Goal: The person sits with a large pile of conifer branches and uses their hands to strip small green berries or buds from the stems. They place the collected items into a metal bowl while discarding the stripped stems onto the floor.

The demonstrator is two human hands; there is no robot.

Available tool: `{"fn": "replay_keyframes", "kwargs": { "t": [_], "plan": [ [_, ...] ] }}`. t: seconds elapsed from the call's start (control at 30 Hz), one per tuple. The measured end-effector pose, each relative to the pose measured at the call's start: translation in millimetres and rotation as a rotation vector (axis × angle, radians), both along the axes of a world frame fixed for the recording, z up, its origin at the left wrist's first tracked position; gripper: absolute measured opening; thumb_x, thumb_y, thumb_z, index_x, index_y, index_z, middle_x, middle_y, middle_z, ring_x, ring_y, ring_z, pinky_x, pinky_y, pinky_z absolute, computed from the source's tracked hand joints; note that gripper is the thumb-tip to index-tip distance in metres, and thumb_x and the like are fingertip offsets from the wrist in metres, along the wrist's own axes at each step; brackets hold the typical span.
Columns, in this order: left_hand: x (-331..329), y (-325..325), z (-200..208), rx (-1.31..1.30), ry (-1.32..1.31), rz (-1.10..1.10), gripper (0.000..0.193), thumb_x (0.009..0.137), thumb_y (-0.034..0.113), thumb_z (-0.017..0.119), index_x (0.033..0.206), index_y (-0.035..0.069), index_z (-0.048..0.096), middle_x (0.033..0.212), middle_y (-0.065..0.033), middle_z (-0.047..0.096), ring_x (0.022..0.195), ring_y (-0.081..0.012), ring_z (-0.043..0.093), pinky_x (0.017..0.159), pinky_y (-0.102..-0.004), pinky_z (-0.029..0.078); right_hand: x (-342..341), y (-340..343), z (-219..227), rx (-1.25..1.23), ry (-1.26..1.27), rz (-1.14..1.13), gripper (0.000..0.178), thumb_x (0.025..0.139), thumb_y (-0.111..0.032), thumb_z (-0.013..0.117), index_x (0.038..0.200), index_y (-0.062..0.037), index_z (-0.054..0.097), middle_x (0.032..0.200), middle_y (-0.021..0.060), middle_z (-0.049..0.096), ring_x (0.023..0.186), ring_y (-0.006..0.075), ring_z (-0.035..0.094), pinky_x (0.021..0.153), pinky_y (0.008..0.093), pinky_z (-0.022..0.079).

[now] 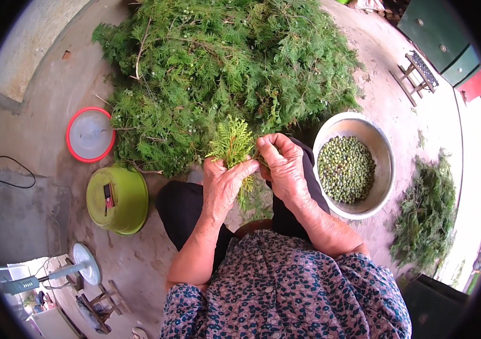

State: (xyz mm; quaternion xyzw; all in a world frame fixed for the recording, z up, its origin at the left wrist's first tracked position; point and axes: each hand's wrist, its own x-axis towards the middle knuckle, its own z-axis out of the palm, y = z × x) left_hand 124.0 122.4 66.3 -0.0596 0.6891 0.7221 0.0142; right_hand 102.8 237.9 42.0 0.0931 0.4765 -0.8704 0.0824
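Over my lap, my left hand (222, 183) is closed around a sprig of flat, scaly evergreen (232, 138), its yellow-green tips sticking up above the fingers and some hanging below. Close beside it, my right hand (285, 166) has thumb and fingertips pinched together at the sprig's right side; what lies between them is too small to make out. A big heap of cut evergreen branches (212, 73) spreads in front of my knees. To the right of my knee stands a metal basin (386, 169) partly filled with small round green cones (346, 169).
On the left, a lime-green tub (130, 200) sits upside down with a small dark device (108, 195) on it, near a red-rimmed basin (90, 135). A fan (86, 264) and a stool (102, 308) stand lower left. Another branch pile (428, 214) and stool (421, 73) are at right.
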Motion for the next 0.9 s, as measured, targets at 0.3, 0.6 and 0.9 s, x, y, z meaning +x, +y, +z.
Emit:
{"fn": "replay_keyframes", "kwargs": {
  "t": [0.3,0.6,0.9],
  "plan": [
    [15,18,-7,0.042,-0.006,0.036,0.006,0.074,0.005,0.065,0.076,0.003,0.060,0.069,0.0039,0.056,0.062,-0.0044,0.048,0.056,-0.0205,0.039,-11,50,-13,-0.334,-0.168,0.087,0.015,0.080,-0.017,0.061,0.077,-0.0060,0.052,0.063,0.0009,0.048,0.041,0.0064,0.036,0.033,0.0185,0.025],
    [12,9,-10,0.243,-0.097,0.080,0.017,0.069,0.002,0.069,0.084,0.005,0.061,0.079,-0.0012,0.060,0.068,-0.0091,0.056,0.064,-0.0219,0.046,-18,192,-68,0.522,-0.047,-0.376,0.021,0.079,-0.016,0.057,0.097,-0.0057,0.059,0.075,0.0012,0.056,0.056,0.0061,0.047,0.044,0.0176,0.035],
    [12,20,-17,0.128,-0.092,-0.007,0.010,0.072,0.003,0.067,0.080,0.002,0.062,0.075,-0.0016,0.061,0.065,-0.0082,0.055,0.062,-0.0218,0.046,8,333,-175,1.666,0.301,-0.701,0.025,0.073,0.004,0.045,0.090,-0.0041,0.061,0.092,0.0189,0.058,0.084,0.0306,0.056,0.074,0.0378,0.044]
  ]
}}
